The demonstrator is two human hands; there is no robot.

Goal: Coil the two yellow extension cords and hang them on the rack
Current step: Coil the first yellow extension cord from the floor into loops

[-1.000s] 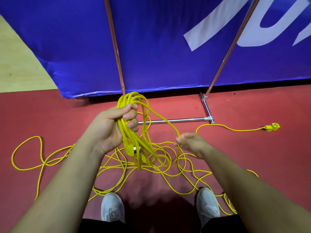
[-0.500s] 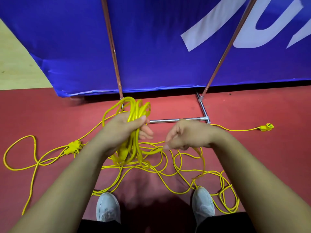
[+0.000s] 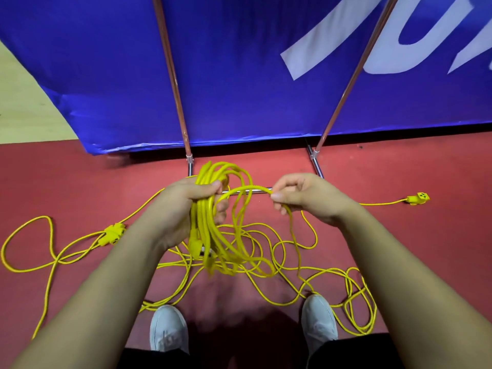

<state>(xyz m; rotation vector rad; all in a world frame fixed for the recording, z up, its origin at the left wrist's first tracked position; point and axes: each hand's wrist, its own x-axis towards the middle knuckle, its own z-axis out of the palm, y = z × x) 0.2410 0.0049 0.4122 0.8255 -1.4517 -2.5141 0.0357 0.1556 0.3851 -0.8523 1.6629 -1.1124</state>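
Yellow extension cord (image 3: pixel 210 222) hung at the centre of the frame as a bundle of long, narrow loops, smooth and slightly glossy, with a blocky yellow plug (image 3: pixel 195 246) dangling among the strands. The left hand (image 3: pixel 181 209) gripped the bundle near its top, fingers curled tightly round the strands. Just right of it, the right hand (image 3: pixel 306 201) pinched 1 strand between thumb and fingertips, and that strand arched across to the bundle. The loose length (image 3: pixel 56 259) sprawled in thin, tangled curves over the matte red floor (image 3: pixel 426 249) across the lower half, some of it beside 2 pale grey shoes (image 3: pixel 169 331) at the bottom edge. A chunky yellow socket end (image 3: pixel 419 198) lay at the right, well apart from the hands. In the upper half, 2 slim, shiny metal poles of the rack (image 3: pixel 172 75) slanted up against a smooth blue banner (image 3: pixel 239 75) with white lettering.
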